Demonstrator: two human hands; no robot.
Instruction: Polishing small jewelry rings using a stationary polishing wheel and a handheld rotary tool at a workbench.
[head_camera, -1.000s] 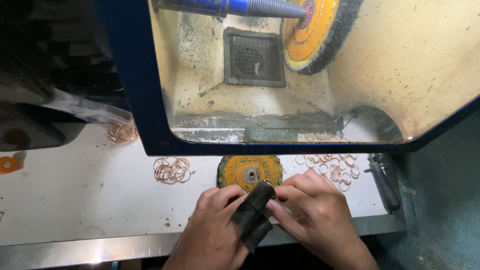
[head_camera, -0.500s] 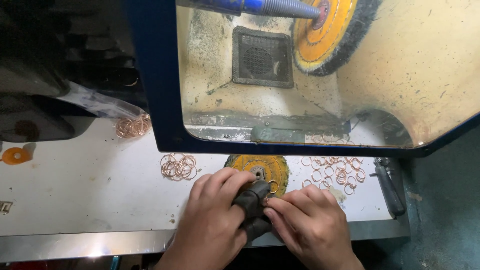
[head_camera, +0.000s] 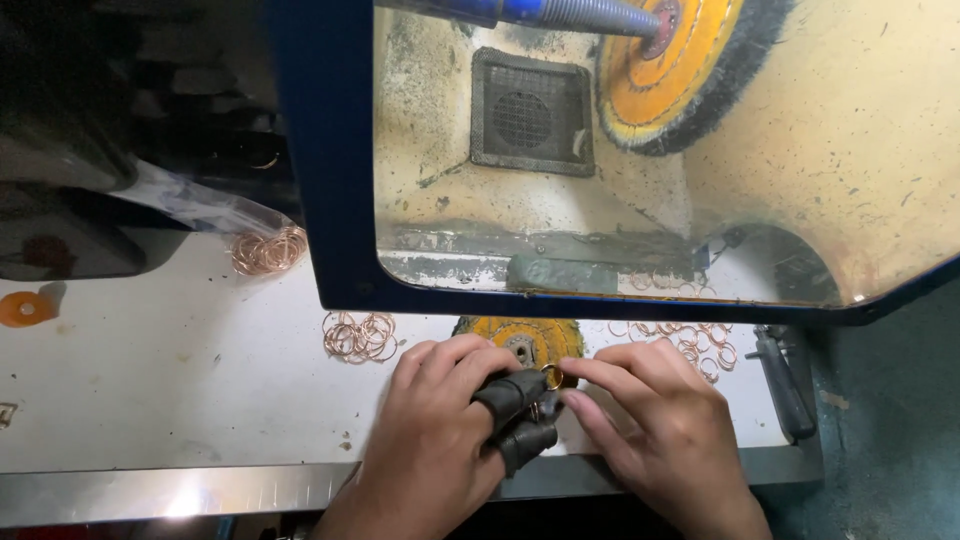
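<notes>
In the head view, both hands meet at the near edge of the white table (head_camera: 180, 400), just in front of a blue-framed polishing hood (head_camera: 330, 200). The left hand (head_camera: 435, 440) wears dark finger covers (head_camera: 515, 395) on two fingertips, and its grip is pressed together around a small gold ring (head_camera: 552, 376), which sits at the tips of those covered fingers. The right hand (head_camera: 660, 420) is bare; its forefinger and thumb close on the same ring from the other side, so the ring is pinched between the two hands, just above the table's front edge. Right behind the ring a yellow buffing wheel (head_camera: 520, 335) lies flat on the table. To its left lies a loose pile of copper rings (head_camera: 360, 337), and a second pile (head_camera: 268, 250) sits farther back beside a clear plastic bag (head_camera: 200, 205). More rings (head_camera: 690, 335) are scattered to the right, near a dark tool (head_camera: 785, 385) at the table's end. Inside the hood a mounted yellow wheel (head_camera: 680, 70) with a dark bristled rim hangs on a blue shaft (head_camera: 540, 12), beside a square vent grille (head_camera: 530, 115).
</notes>
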